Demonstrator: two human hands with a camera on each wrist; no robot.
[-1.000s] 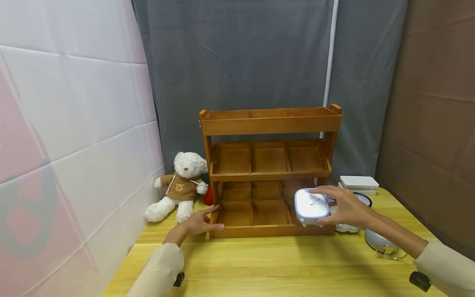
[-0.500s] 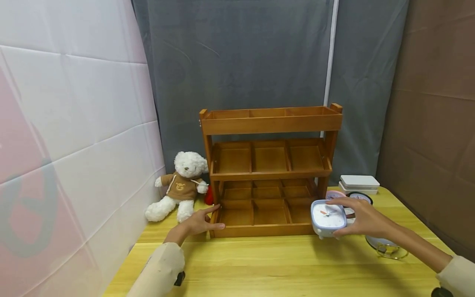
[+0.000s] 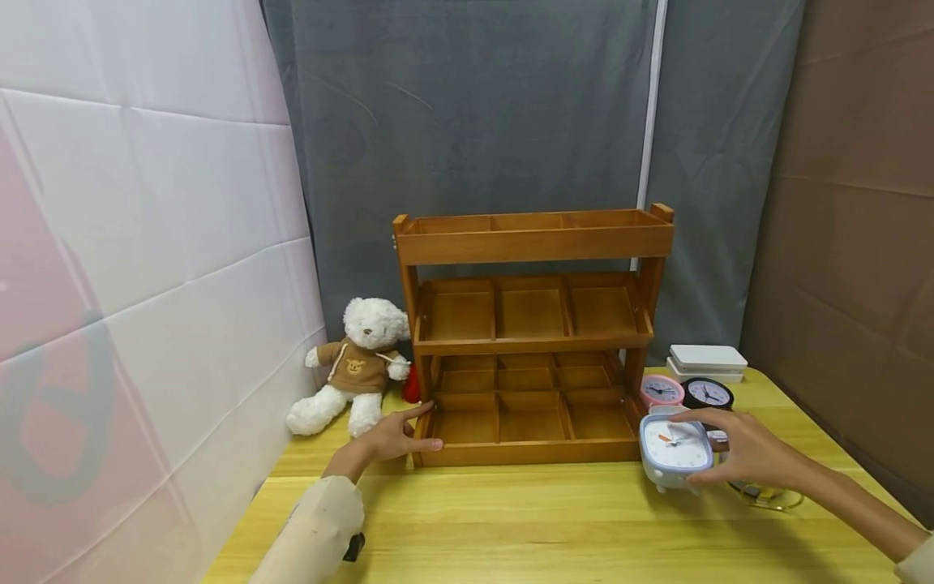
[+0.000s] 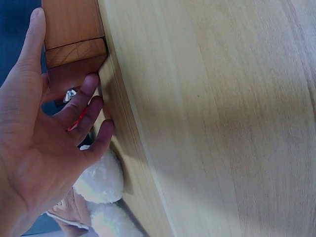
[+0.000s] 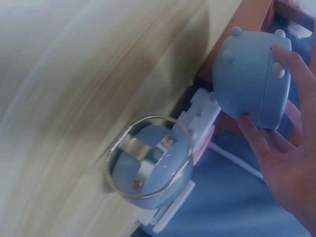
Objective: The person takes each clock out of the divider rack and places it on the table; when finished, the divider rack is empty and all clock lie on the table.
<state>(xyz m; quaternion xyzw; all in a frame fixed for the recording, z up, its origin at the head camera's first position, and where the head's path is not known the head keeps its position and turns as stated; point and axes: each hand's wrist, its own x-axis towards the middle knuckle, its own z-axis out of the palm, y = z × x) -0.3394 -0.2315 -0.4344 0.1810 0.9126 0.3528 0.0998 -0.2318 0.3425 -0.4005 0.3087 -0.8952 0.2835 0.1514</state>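
Observation:
In the head view, my right hand (image 3: 755,450) grips a small square alarm clock (image 3: 674,444) with a white face and pale blue rim. It hangs tilted just above the table, right of the wooden shelf's lower corner. In the right wrist view, the clock's blue back and round knobs (image 5: 227,57) show between thumb and fingers. My left hand (image 3: 383,438) touches the lower left corner of the brown wooden shelf (image 3: 536,247), thumb at the front rail and index finger along the side. Seen from the left wrist, its fingers (image 4: 81,106) are loosely bent beside the shelf end.
A pink round clock (image 3: 662,391), a black round clock (image 3: 708,393) and white boxes (image 3: 706,358) stand at the right. A blue round thing with a metal ring (image 5: 153,163) sits nearby. Left of the shelf is a white teddy bear (image 3: 357,365) in a brown sweater.
My right hand has carried the alarm clock right and down, away from the shelf's lower right compartment. More of the pink and black clocks shows now. My left hand stays put.

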